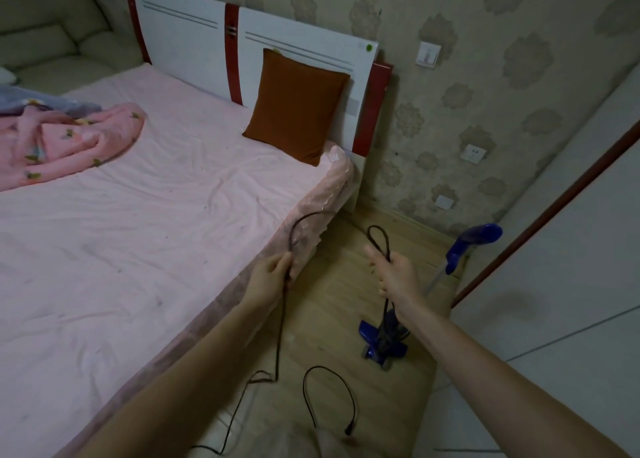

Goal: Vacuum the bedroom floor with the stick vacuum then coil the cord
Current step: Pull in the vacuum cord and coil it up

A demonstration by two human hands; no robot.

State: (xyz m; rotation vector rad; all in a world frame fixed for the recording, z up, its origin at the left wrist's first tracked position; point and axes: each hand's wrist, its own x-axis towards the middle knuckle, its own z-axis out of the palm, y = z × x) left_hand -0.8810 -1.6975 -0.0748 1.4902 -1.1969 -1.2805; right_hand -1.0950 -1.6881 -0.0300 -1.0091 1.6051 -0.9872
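A blue stick vacuum [382, 339] stands on the wooden floor, its blue handle [474, 241] leaning toward the wardrobe. A black cord [280, 329] runs from the bed's edge through my left hand [272, 277] down to the floor, where it lies in loose loops ending in a plug [349, 429]. My right hand [394, 277] grips a small loop of the same cord [379, 241] above the vacuum. Both hands are held apart over the gap between bed and wardrobe.
A bed with a pink sheet [138, 232] fills the left; a brown pillow [298, 107] leans on the headboard. A pale wardrobe [561, 284] closes the right. A wall socket [473, 154] sits low on the patterned wall. The floor strip is narrow.
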